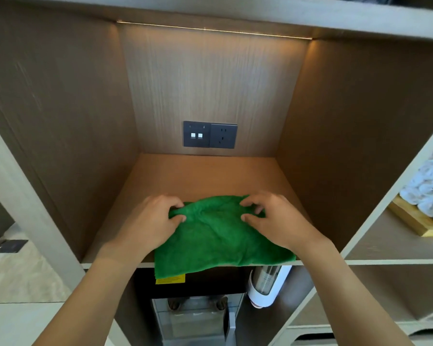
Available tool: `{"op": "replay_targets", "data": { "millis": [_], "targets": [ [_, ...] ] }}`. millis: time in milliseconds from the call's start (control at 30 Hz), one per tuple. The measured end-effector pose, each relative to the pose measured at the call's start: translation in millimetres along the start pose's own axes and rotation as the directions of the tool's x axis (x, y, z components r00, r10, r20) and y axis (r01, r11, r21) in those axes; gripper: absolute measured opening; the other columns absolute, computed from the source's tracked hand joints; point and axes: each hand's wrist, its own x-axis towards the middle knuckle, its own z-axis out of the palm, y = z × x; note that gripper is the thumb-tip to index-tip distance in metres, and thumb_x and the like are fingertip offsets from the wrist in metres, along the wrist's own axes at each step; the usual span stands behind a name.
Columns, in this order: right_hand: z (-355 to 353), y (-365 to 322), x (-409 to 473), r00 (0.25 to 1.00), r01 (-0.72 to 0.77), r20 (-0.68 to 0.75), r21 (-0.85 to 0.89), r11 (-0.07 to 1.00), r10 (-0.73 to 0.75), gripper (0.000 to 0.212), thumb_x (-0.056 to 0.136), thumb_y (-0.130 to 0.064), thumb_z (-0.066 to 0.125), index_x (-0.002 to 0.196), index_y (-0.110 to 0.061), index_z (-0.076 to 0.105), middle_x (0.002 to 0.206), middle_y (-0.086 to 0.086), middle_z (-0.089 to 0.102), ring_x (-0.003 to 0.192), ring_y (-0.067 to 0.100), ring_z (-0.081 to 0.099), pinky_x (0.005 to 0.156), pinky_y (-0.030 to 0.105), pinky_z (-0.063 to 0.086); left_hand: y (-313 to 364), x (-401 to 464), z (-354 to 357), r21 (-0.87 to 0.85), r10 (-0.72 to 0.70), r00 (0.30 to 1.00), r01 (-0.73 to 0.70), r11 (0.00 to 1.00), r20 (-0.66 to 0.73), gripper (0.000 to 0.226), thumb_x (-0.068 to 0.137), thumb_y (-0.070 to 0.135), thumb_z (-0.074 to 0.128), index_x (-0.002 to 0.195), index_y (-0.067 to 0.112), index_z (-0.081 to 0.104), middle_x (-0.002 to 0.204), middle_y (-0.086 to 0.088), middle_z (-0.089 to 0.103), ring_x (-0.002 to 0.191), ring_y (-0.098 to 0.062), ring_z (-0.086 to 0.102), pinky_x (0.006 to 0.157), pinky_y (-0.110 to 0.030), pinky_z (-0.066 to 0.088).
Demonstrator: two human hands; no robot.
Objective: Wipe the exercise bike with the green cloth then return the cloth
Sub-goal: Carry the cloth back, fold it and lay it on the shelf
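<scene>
Lower centre of the frame: we see the green terry cloth (220,238) lying on the wooden shelf (203,176) of a lit cabinet niche, its near edge overhanging the front lip. Our left hand (150,221) and right hand (275,218) each pinch its far edge, presumably to lay it flat. At far right, a wooden tray (415,221) holds rolled white towels (428,188).

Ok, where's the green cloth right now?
Head view, centre: green cloth lies on the wooden shelf, front edge overhanging, pinched by the left hand and right hand.
</scene>
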Motion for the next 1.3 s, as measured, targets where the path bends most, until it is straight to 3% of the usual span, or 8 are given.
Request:
{"op": "replay_targets", "data": {
  "millis": [200,333,533,700,800,1000,1133,1300],
  "targets": [
    [13,13,33,0.988,-0.153,-0.006,-0.128,0.98,0.154,0.046,0.103,-0.038,0.066,0.145,-0.021,0.06,0.144,0.003,0.054,0.14,0.03,0.043,0.113,0.045,0.043,2,2,-10,-0.176,0.056,0.99,-0.078,0.981,-0.127,0.006,0.094,0.03,0.076,0.09,0.034,0.075,0.093,0.018,0.07,0.092,-0.008,0.065,0.083,-0.039,0.055],
    [10,11,50,0.977,-0.198,0.072,-0.015,0.98,0.199,0.025,0.101,-0.029,0.072,0.125,-0.025,0.07,0.161,0.01,0.047,0.158,0.03,0.025,0.127,0.046,0.027,-4,11,-21,-0.287,-0.043,0.998,0.054,0.956,0.045,0.018,0.095,0.052,0.069,0.089,0.036,0.076,0.094,0.018,0.074,0.094,-0.002,0.066,0.08,-0.032,0.05],
    [2,-1,38,0.968,0.091,-0.248,0.239,0.967,-0.029,0.011,0.099,-0.016,0.072,0.098,-0.026,0.068,0.108,-0.011,0.061,0.111,0.018,0.057,0.103,0.04,0.048,2,19,-7,-0.244,0.056,0.968,0.006,0.97,0.246,0.018,0.096,0.034,0.074,0.111,0.025,0.078,0.105,0.013,0.075,0.1,-0.006,0.069,0.09,-0.034,0.055],
    [-8,-6,24,0.95,0.156,-0.309,0.375,0.914,-0.035,0.028,0.099,-0.008,0.07,0.097,-0.035,0.071,0.101,-0.02,0.07,0.101,0.002,0.066,0.083,0.017,0.052,6,13,2,-0.249,0.067,0.995,-0.084,0.965,-0.079,0.009,0.097,0.024,0.073,0.101,0.027,0.081,0.1,0.016,0.076,0.096,-0.01,0.069,0.091,-0.038,0.057],
    [-18,-7,17,0.92,0.191,-0.39,0.39,0.901,-0.026,0.027,0.096,-0.005,0.075,0.101,-0.031,0.076,0.102,-0.02,0.073,0.102,0.002,0.068,0.088,0.022,0.056,6,12,-8,-0.324,0.091,0.994,-0.105,0.94,-0.06,0.013,0.097,0.023,0.072,0.089,0.033,0.074,0.087,0.018,0.074,0.085,-0.002,0.068,0.078,-0.034,0.055],
    [-40,-32,8,0.88,0.355,-0.45,0.411,0.84,-0.153,0.02,0.089,-0.011,0.085,0.103,-0.023,0.079,0.102,-0.014,0.077,0.102,0.012,0.074,0.088,0.03,0.061,36,9,-26,-0.432,0.188,0.978,-0.133,0.892,0.088,0.055,0.073,0.064,0.081,0.122,0.048,0.061,0.124,0.024,0.07,0.116,0.009,0.062,0.102,-0.023,0.047],
    [-48,-55,7,0.862,0.44,-0.431,0.369,0.819,-0.268,0.017,0.094,-0.007,0.079,0.105,-0.019,0.079,0.1,-0.014,0.077,0.099,0.011,0.075,0.084,0.021,0.058,71,12,-15,-0.467,0.321,0.946,-0.308,0.829,-0.055,0.019,0.094,0.044,0.075,0.086,0.031,0.065,0.077,0.02,0.067,0.067,0.001,0.062,0.058,-0.016,0.044],
    [-61,-51,2,0.864,0.406,-0.436,0.301,0.863,-0.254,0.014,0.096,-0.008,0.077,0.104,-0.019,0.079,0.1,-0.017,0.076,0.1,0.006,0.072,0.085,0.019,0.056,58,10,-23,-0.505,0.27,0.96,-0.273,0.819,-0.081,0.029,0.098,0.03,0.072,0.072,0.024,0.062,0.062,0.01,0.06,0.056,-0.008,0.054,0.055,-0.026,0.037]
  ]
}}
